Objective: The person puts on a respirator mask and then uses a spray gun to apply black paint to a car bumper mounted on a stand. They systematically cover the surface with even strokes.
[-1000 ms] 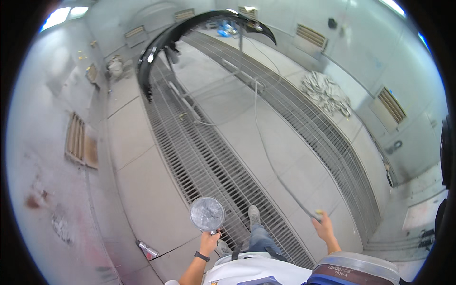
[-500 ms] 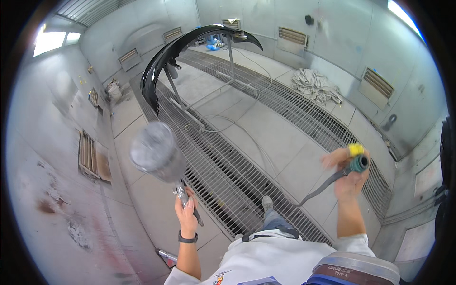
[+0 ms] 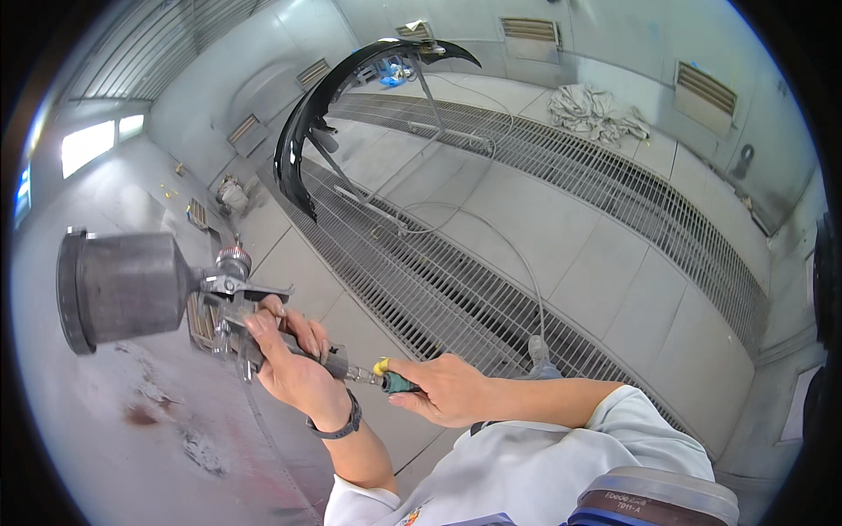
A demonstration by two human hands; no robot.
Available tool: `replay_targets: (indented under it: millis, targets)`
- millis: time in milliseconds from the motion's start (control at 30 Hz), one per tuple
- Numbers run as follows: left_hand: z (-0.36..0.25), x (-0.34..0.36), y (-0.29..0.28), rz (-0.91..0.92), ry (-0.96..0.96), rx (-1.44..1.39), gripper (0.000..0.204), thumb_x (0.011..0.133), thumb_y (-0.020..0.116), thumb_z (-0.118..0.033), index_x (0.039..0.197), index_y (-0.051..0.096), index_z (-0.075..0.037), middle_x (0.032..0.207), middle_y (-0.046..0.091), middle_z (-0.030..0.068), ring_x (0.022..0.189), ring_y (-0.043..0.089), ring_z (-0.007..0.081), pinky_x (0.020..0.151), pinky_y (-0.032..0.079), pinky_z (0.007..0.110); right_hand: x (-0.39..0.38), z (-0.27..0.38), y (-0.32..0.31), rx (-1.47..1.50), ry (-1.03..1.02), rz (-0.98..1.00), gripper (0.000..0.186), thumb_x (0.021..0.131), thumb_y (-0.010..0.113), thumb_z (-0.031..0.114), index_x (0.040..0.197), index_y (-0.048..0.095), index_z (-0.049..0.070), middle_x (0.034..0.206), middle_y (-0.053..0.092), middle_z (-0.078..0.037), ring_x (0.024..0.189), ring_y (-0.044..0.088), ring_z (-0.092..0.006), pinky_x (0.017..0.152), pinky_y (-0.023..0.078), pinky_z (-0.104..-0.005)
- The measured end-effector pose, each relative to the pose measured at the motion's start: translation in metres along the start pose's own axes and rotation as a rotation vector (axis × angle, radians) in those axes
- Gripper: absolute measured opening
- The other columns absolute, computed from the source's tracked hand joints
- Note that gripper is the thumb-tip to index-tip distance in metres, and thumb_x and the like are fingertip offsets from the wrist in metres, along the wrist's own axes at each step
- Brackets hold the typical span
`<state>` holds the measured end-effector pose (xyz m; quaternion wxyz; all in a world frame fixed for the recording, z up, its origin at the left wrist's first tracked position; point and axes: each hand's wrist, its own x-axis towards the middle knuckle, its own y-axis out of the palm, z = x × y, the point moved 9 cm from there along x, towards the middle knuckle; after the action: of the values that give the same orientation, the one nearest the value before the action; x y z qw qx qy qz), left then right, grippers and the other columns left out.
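Note:
My left hand (image 3: 300,364) is wrapped round the handle of a metal spray gun (image 3: 235,294), which is tipped on its side so its large grey paint cup (image 3: 132,285) points left. In my right hand (image 3: 452,390) is a green air hose coupling (image 3: 399,383) with a yellow part by the thumb. The coupling meets the metal fitting (image 3: 361,375) at the base of the gun's handle; whether it is locked on cannot be seen. The hose behind it is hidden by my right hand and arm.
A glossy black car bumper (image 3: 294,131) rests on a metal stand (image 3: 342,171) ahead. Floor gratings (image 3: 421,263) run between pale floor panels, and a grey hose (image 3: 517,245) lies across them. A crumpled cloth sheet (image 3: 596,114) lies by the far right wall. Vents line the booth walls.
My right hand has brought the coupling leftward to the spray gun's handle. The spray gun has tipped left, its cup now sideways. My view has turned somewhat.

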<state>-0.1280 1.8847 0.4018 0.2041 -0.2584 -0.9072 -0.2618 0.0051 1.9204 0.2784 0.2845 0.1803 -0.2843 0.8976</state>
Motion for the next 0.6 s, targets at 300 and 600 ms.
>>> replay_targets:
  millis: [300,600]
  targets:
    - [0.037,0.016,0.055,-0.041,-0.013,0.066,0.04,0.108,0.054,-0.036,0.082,0.05,-0.007,0.068,0.043,-0.0001,0.048,0.035,0.0062,0.044,0.028,0.025,0.033,-0.028,-0.049,0.315,-0.047,-0.15,0.044,0.105,0.057,0.03,0.133,0.053,-0.003,0.067,0.06,-0.013,0.054,0.059,-0.0318,0.051,0.044,-0.0396]
    - [0.092,0.036,0.161,0.056,-0.011,0.016,0.034,0.107,0.054,-0.024,0.079,0.047,-0.006,0.074,0.044,0.0015,0.048,0.032,0.0059,0.04,0.024,0.024,0.06,-0.099,-0.127,0.704,0.124,-0.014,0.045,0.104,0.06,0.033,0.128,0.062,-0.004,0.07,0.065,-0.01,0.059,0.063,-0.0191,0.055,0.045,-0.0363]
